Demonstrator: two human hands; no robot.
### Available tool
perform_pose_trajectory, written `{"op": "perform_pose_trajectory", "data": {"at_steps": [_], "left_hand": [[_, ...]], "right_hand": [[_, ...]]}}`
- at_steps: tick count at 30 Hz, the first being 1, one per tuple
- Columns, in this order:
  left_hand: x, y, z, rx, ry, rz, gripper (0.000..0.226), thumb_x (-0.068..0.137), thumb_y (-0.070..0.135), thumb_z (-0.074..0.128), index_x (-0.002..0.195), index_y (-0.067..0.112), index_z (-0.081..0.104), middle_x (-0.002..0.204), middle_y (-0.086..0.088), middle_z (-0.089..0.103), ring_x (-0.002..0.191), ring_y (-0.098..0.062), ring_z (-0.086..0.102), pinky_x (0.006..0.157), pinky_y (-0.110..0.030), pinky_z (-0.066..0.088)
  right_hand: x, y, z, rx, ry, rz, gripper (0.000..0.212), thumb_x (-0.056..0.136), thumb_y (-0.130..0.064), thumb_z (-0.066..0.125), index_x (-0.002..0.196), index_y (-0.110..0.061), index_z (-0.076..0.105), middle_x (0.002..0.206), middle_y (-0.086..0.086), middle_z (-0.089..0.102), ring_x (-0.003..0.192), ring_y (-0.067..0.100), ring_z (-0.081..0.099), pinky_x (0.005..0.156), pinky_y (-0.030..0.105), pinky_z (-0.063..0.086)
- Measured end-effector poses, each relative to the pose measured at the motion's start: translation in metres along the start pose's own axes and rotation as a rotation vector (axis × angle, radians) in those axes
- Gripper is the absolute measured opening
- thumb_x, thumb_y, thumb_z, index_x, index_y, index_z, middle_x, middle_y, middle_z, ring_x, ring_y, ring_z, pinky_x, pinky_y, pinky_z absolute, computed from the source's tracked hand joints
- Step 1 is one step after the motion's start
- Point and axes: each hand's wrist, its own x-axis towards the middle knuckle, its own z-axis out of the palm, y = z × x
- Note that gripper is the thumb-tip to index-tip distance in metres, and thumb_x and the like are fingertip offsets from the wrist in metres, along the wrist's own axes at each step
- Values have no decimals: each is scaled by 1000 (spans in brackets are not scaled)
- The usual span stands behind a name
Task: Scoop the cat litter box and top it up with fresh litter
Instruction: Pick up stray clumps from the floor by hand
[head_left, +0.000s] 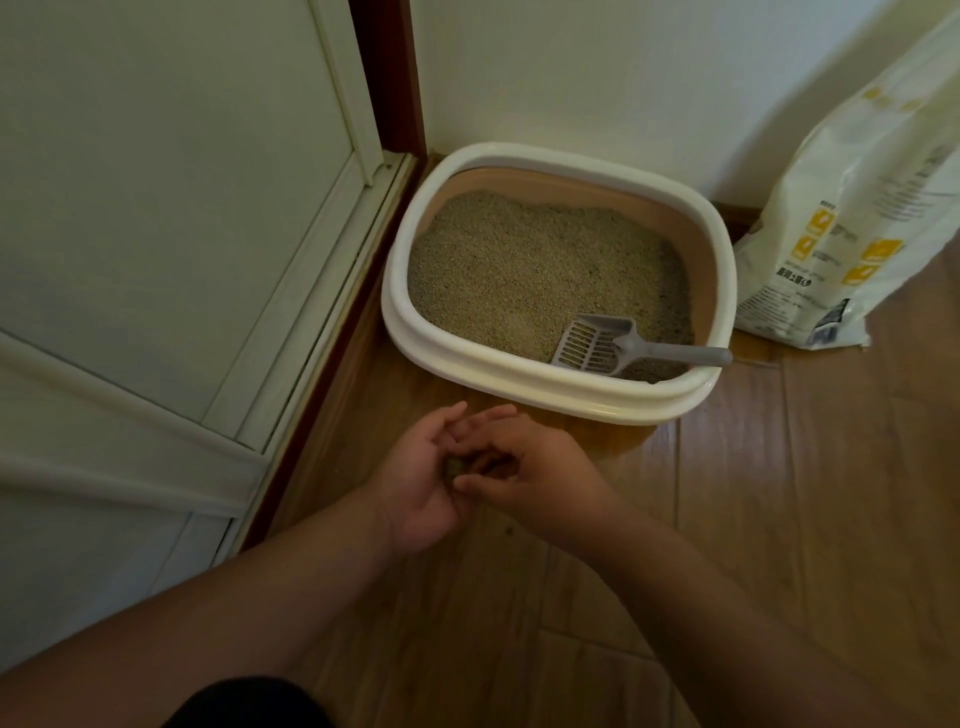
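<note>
Wooden floor (779, 519), litter box (550, 395) — just beyond joined hands (467, 467)

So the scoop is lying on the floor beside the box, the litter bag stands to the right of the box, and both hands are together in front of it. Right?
Not quite. The head view shows the scoop inside the box, its head on the litter and its handle resting on the right rim. The rest holds: the bag stands right of the box, and the left hand and right hand meet in front.

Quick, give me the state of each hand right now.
Left hand: open, palm up, cupping a small clump.
Right hand: fingers curled over the left palm at the clump; cannot tell whether it grips.
</note>
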Motion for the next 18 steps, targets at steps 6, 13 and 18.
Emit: {"op": "perform_pose_trajectory", "data": {"at_steps": [6,13,18], "left_hand": [[-3,1,-6,-94,-35,36,47,103,30,43,124,-4,67,131,-27,64,115,-30,68,99,-35,52],[-1,11,-21,-198,7,95,48,100,34,48,118,-4,72,133,-22,64,120,-32,66,97,-40,55],[-2,17,-28,-204,26,111,50,100,36,46,119,-3,71,134,-21,64,122,-32,65,95,-41,56]], "right_hand": [[3,-6,-9,343,87,6,33,85,-13,81,115,-25,74,104,-4,78,97,11,74,91,37,60],[7,10,-22,71,258,112,31,87,-29,79,116,-27,70,97,-13,72,89,-3,68,79,17,57],[12,39,-8,-280,119,255,37,92,-29,70,129,-28,63,117,-9,64,99,6,62,90,31,57]]}}
